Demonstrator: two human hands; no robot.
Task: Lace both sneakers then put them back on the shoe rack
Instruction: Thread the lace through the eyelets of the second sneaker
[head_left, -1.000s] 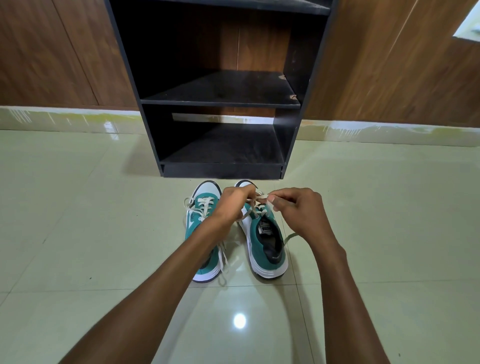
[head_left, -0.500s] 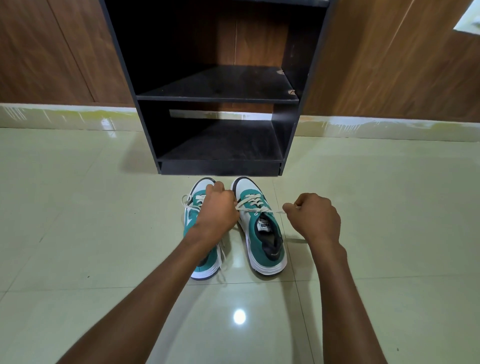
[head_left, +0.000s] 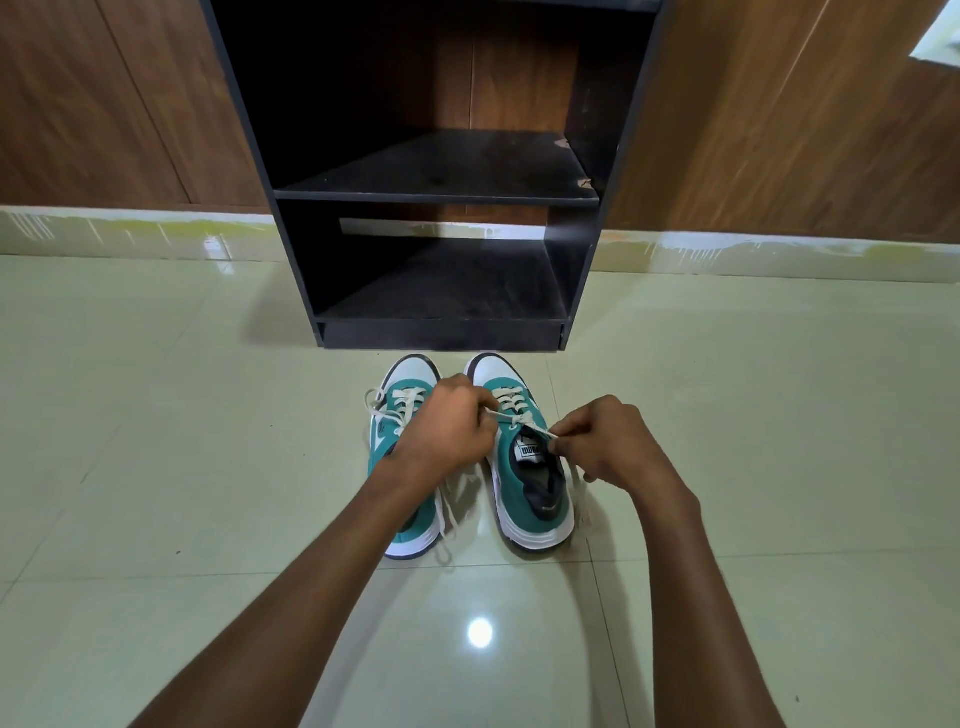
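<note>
Glossy pale tile floor (head_left: 156, 467), wood-panelled wall behind, black shoe rack (head_left: 441, 197) standing against it with both shelves bare. Just in front of the rack, two teal-and-white sneakers side by side, toes toward it. Left sneaker (head_left: 402, 415) laced, loose ends trailing, partly under the left forearm. Right sneaker (head_left: 530, 483) laced only partway, tongue showing. Left hand (head_left: 447, 431) curled closed, pinching one end of the cream lace (head_left: 514, 418). Right hand (head_left: 608, 447) likewise, fingertips nipping the other end; lace taut between.
</note>
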